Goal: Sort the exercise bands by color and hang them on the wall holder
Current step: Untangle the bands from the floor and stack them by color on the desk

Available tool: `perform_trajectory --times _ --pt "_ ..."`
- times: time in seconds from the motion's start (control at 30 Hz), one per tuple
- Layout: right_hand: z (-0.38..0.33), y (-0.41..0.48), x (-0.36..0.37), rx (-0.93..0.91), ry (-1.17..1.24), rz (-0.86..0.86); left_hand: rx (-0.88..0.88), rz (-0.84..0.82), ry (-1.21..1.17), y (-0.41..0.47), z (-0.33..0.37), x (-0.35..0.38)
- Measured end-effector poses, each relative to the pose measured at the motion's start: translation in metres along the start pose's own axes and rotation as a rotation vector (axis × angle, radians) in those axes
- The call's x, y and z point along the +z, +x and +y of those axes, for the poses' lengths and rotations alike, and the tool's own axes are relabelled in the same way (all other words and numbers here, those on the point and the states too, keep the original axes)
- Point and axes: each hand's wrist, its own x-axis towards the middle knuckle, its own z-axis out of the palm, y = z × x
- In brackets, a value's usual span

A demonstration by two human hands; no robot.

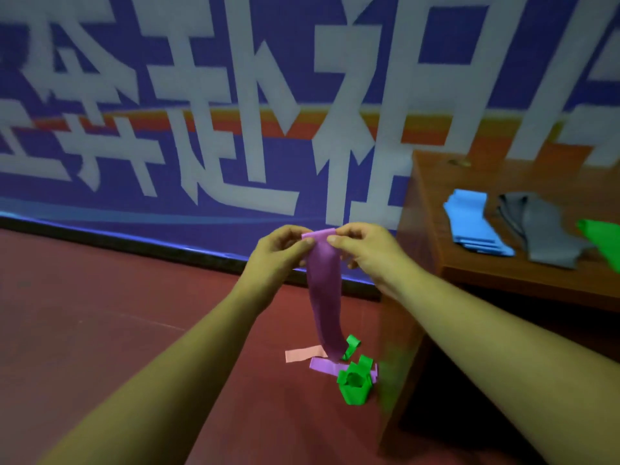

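Exercise bands (353, 382) lie on the floor (134, 330) below the grips, the left grip (285, 251) and right grip (367, 251) pinch a purple band (323, 290), a blue pile (473, 223) and grey pile (545, 234) sit sorted on the surface (469, 176) to the right, and none looks hung yet.

purple band (323, 290); dark red floor (100, 313) with a pink band (303, 354), lilac band (323, 365) and bright green bands (354, 385). blue bands (473, 223) and grey bands (543, 236) on reddish-brown tabletop (446, 176). violet-blue wall banner (110, 203), white characters, orange stripe.
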Motion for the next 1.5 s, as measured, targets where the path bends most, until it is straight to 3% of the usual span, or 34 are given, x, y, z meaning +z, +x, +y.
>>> perform_trajectory --times 0.13,0.33,0.47,0.63,0.87,0.97,1.2,1.37,1.5 --pt "-0.061 -0.021 -0.027 -0.03 0.147 -0.053 -0.061 -0.126 -0.178 -0.024 0.048 0.027" --pt "-0.135 -0.053 -0.071 -0.111 0.166 -0.177 -0.23 -0.31 -0.039 -0.053 0.079 0.062" --pt "-0.157 -0.068 -0.095 -0.115 0.275 -0.129 -0.192 -0.401 -0.049 -0.062 0.094 0.083" --pt "-0.164 -0.078 -0.121 -0.127 0.423 -0.065 -0.212 -0.507 -0.296 -0.062 0.097 0.102" --pt "-0.162 -0.091 -0.153 -0.111 0.614 0.04 -0.196 -0.429 -0.173 -0.06 0.09 0.12" --pt "-0.161 -0.096 -0.164 -0.008 0.654 0.052 -0.182 -0.334 -0.329 -0.056 0.086 0.126" --pt "-0.133 -0.106 -0.159 0.044 0.462 0.028 -0.085 -0.062 -0.65 -0.043 0.099 0.132" --pt "-0.095 -0.111 -0.133 0.148 0.447 0.052 -0.014 -0.093 -0.781 -0.042 0.107 0.133" --pt "-0.073 -0.115 -0.11 0.216 0.505 0.046 -0.083 -0.028 -0.773 -0.043 0.112 0.137"
